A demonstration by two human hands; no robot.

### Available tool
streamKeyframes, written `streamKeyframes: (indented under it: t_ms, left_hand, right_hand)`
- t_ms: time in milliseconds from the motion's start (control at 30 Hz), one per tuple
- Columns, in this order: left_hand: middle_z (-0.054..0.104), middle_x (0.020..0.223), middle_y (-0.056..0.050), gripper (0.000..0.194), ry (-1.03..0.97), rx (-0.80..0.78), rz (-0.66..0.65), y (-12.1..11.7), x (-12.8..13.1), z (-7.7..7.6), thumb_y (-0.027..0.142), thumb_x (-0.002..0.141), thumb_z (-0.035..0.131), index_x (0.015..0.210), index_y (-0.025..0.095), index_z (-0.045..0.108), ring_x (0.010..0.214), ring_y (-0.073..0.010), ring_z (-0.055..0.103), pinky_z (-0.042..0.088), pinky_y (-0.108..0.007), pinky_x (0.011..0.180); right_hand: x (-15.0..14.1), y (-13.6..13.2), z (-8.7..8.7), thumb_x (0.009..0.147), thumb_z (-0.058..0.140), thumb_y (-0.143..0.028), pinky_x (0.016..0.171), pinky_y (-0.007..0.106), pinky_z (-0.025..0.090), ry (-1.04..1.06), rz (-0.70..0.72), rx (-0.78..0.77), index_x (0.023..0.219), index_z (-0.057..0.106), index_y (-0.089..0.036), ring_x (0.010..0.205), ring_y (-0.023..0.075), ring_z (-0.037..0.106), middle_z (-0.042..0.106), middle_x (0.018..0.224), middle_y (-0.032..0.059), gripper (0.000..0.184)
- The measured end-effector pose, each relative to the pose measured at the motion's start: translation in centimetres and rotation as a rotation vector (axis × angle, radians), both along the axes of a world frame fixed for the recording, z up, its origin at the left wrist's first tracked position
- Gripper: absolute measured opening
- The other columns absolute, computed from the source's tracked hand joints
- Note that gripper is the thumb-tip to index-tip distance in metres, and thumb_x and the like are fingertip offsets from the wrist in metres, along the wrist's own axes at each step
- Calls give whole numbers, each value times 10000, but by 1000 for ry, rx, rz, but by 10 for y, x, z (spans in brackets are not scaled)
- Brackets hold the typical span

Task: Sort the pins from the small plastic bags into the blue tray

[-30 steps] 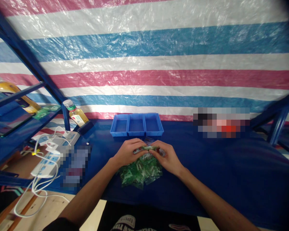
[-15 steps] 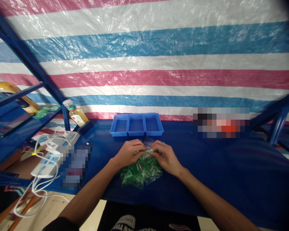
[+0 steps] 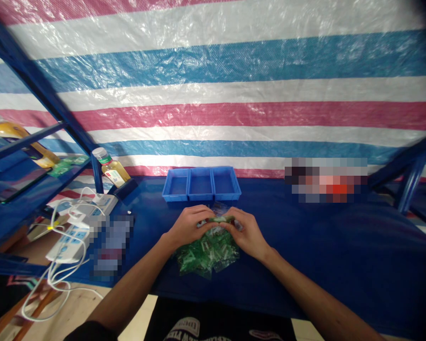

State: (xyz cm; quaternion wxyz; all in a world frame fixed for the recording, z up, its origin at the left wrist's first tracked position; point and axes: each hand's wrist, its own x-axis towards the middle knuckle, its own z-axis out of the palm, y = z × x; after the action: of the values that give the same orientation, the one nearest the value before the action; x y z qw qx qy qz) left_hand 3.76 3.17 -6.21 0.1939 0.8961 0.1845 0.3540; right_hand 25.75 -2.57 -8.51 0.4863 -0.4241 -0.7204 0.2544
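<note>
Between my two hands is a small green packet (image 3: 222, 219), held sideways by its ends. My left hand (image 3: 193, 225) pinches its left end with thumb and fingers. The right end sits in the closed fingers of my right hand (image 3: 247, 232). Right below them, a pile of clear bags with green pieces (image 3: 208, 253) lies on the blue table (image 3: 305, 255). What the green pieces are is too small to tell. Parts of the pile are hidden by my hands.
Behind my hands stands a row of three blue trays (image 3: 200, 183). To the left are a power strip (image 3: 69, 241) with white cables, a blurred-out flat object (image 3: 111, 246) and a drink bottle (image 3: 110, 166). Another blurred-out item (image 3: 326, 181) lies at the back right. Striped sheeting hangs behind.
My fingers have shifted slightly on the green packet, so more of it shows between them. The pile and the trays have stayed in place.
</note>
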Motion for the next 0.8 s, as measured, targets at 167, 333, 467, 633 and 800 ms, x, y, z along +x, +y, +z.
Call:
streamKeyframes:
  t_ms: [167, 333, 467, 633, 800]
  left_hand:
    - [740, 1028, -113, 185, 46, -26, -3, 0, 0, 0, 270, 973, 657, 1111, 157, 706, 951, -199, 700, 564, -317, 859]
    - [715, 944, -97, 161, 73, -28, 17, 0, -1, 1, 281, 997, 615, 1038, 144, 691, 853, -174, 668, 535, -289, 780]
    - [639, 802, -57, 215, 119, 0, 47, -1, -2, 3, 304, 1003, 601, 875, 136, 641, 728, -150, 590, 467, -263, 675]
    - [626, 778, -55, 238, 130, 25, 41, -1, -2, 6, 285, 1006, 583, 823, 139, 622, 721, -154, 587, 460, -266, 662]
    - [721, 962, -100, 135, 54, -4, 3, -2, 0, 3, 243, 995, 609, 1041, 148, 693, 880, -178, 672, 537, -292, 803]
  right_hand:
    - [0, -1, 4, 987, 638, -318, 667, 306, 458, 49, 21, 14, 806, 675, -218, 722, 185, 588, 638, 788, 28, 210]
    - [0, 0, 5, 1002, 620, -308, 727, 317, 491, 57, 90, 14, 898, 723, -229, 781, 192, 631, 672, 851, 35, 167]
    - [-1, 1, 2, 956, 690, -326, 736, 313, 499, 28, 47, -35, 986, 718, -227, 798, 194, 635, 698, 915, 37, 107]
    - [-3, 2, 0, 933, 725, -321, 712, 307, 496, 30, 70, -53, 961, 709, -224, 780, 190, 630, 701, 922, 35, 102]
    - [0, 2, 5, 982, 657, -280, 800, 339, 508, 66, 113, 1, 906, 719, -231, 864, 208, 662, 706, 936, 49, 110]
